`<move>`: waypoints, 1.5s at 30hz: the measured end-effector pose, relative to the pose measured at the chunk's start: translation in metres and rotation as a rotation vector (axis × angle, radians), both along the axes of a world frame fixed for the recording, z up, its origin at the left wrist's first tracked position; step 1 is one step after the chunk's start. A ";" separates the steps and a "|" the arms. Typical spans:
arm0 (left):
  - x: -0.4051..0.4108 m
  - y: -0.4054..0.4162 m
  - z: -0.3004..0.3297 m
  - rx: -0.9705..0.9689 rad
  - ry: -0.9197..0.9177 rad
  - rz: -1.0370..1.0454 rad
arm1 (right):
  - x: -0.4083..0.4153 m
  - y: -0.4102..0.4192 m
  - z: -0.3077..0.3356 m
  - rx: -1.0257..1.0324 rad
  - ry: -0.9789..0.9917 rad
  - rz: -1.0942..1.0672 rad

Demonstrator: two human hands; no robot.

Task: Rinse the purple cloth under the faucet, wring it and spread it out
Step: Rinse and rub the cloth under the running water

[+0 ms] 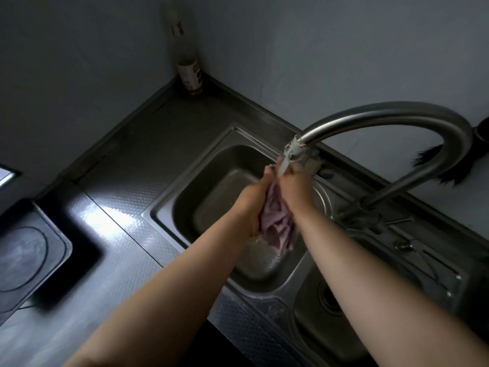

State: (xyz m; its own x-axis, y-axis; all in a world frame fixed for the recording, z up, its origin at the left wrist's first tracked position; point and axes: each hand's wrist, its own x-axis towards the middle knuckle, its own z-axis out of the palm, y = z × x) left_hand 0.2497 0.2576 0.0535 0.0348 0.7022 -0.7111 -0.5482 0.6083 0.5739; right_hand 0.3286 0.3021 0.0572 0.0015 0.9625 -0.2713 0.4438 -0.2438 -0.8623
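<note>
On my far left the black square induction hob (25,256) sits on the patterned steel counter (127,207), and any spray I fling that way would land on it, so I judge splashing the first risk. My left hand (254,200) is closed around the bunched purple ribbed cloth (276,223), pressing it against my right hand (293,186), which is clamped on the other side; the cloth hangs between them over the left stainless steel sink basin (190,197). The stream from the curved brushed-steel faucet (397,115) hits my fingers at the top of the bundle, so I suspect water runs off my knuckles and the inner folds may stay unrinsed. The loose lower tail dangles free; if my wet grip slips, it could drop into the basin. Further right, the faucet's arch is near my right forearm and easy to knock when I start twisting
</note>
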 end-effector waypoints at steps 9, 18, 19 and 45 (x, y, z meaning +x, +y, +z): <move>-0.069 -0.008 -0.003 0.052 0.122 0.027 | 0.055 0.001 -0.007 -0.179 -0.066 0.271; -0.007 0.016 -0.015 -0.123 0.291 0.157 | 0.004 -0.031 -0.005 0.022 -0.088 0.220; 0.005 0.015 -0.012 -0.142 0.274 0.150 | 0.003 -0.022 -0.012 0.006 -0.117 0.154; -0.079 0.013 0.007 0.201 0.053 -0.380 | 0.063 0.011 -0.012 -0.494 -0.083 0.775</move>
